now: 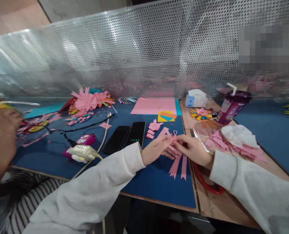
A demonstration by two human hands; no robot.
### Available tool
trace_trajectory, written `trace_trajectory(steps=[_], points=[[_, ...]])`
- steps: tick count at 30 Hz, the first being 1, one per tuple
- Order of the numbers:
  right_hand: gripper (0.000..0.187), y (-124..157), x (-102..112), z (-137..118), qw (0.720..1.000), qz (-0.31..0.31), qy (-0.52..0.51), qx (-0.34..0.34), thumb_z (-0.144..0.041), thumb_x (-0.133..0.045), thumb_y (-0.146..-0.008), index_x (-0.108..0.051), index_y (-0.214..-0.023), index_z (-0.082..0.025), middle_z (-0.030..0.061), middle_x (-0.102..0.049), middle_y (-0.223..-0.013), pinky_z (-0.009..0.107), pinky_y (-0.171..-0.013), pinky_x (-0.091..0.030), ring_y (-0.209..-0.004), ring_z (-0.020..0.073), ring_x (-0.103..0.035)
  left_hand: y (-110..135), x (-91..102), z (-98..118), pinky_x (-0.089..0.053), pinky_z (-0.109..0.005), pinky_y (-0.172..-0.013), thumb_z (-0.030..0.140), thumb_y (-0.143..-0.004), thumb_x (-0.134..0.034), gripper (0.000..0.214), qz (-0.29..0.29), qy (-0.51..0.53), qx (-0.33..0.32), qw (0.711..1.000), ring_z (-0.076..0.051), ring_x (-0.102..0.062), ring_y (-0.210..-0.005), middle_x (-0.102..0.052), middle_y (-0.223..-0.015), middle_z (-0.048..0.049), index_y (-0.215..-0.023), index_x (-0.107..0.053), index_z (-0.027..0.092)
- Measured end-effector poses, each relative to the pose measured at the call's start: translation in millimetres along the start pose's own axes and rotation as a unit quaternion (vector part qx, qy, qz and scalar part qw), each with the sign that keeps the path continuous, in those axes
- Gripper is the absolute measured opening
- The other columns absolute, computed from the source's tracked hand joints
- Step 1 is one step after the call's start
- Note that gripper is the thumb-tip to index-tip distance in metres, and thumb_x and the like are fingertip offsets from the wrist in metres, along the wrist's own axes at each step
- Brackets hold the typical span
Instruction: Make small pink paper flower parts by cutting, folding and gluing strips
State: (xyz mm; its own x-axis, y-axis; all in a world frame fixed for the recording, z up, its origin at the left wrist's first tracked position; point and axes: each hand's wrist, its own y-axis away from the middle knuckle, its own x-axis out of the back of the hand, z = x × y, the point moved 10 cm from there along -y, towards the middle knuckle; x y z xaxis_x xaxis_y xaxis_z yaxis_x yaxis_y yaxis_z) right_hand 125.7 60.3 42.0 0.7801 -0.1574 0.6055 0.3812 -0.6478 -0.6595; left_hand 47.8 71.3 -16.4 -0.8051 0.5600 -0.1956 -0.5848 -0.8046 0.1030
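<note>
My left hand (pixel 158 148) and my right hand (pixel 194 148) meet over the blue table, both pinching a small pink paper piece (pixel 174 138) at their fingertips. Its exact shape is partly covered by my fingers. Just below lie pink paper strips (pixel 180 167) with notched ends; whether they join the held piece I cannot tell. A pink paper flower (pixel 155 125) rests beyond my left hand, beside short curled pink strips (pixel 150 133). Under my right wrist are scissors with a red handle (pixel 209 187), their blade showing past the hand.
Two phones (pixel 116 139) and a white power strip (pixel 84 152) with cables lie to the left. Paper flowers (pixel 90 99) and pink sheets (pixel 154 106) are farther back. A purple cup (pixel 233 107) and pink scraps (pixel 216 140) stand right. Another person's hand (pixel 6 120) is at far left.
</note>
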Motion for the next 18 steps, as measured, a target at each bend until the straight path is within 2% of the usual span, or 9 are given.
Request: trace_trajectory(steps=[4, 8, 13, 18], points=[[0.024, 0, -1, -1, 1.0, -0.002, -0.005, 0.002, -0.032, -0.046, -0.09, -0.065, -0.088, -0.017, -0.0038, -0.055, -0.049, 0.017, -0.043, -0.041, -0.041, 0.007, -0.05, 2, 2.8, 3, -0.051, -0.031, -0.071, 0.06, -0.073, -0.06, 0.055, 0.011, -0.014, -0.017, 1.0, -0.017, -0.066, -0.076, -0.064, -0.087, -0.0083, -0.099, -0.052, 0.013], [0.024, 0, 1, 2, 1.0, 0.0, -0.007, -0.014, -0.033, -0.046, -0.09, -0.065, -0.091, -0.018, -0.0051, -0.052, -0.047, 0.018, -0.04, -0.037, -0.039, 0.0063, -0.046, 1, 6.9, 6, -0.052, -0.033, -0.074, 0.049, -0.075, -0.064, 0.047, 0.023, -0.027, -0.027, 0.999, -0.018, -0.067, -0.078, -0.065, -0.097, -0.0105, -0.104, -0.052, 0.014], [0.024, -2, 2, 3, 1.0, 0.002, -0.023, -0.017, -0.034, -0.046, -0.09, -0.063, -0.093, -0.018, -0.0061, -0.048, -0.047, 0.018, -0.04, -0.036, -0.039, 0.0065, -0.044, -1, 12.4, 4, -0.052, -0.035, -0.078, 0.038, -0.074, -0.07, 0.047, 0.038, -0.009, -0.014, 0.999, -0.018, -0.067, -0.077, -0.067, -0.093, -0.0098, -0.109, -0.053, 0.013], [0.023, -1, -6, 10, 0.998, -0.03, -0.032, -0.047, -0.034, -0.047, -0.089, -0.06, -0.099, -0.018, -0.0062, -0.05, -0.05, 0.019, -0.043, -0.039, -0.042, 0.0072, -0.046, -1, 13.2, 2, -0.052, -0.034, -0.074, 0.035, -0.079, -0.065, 0.033, 0.047, 0.048, 0.011, 0.998, -0.016, -0.065, -0.075, -0.066, -0.094, -0.0084, -0.101, -0.054, 0.014]])
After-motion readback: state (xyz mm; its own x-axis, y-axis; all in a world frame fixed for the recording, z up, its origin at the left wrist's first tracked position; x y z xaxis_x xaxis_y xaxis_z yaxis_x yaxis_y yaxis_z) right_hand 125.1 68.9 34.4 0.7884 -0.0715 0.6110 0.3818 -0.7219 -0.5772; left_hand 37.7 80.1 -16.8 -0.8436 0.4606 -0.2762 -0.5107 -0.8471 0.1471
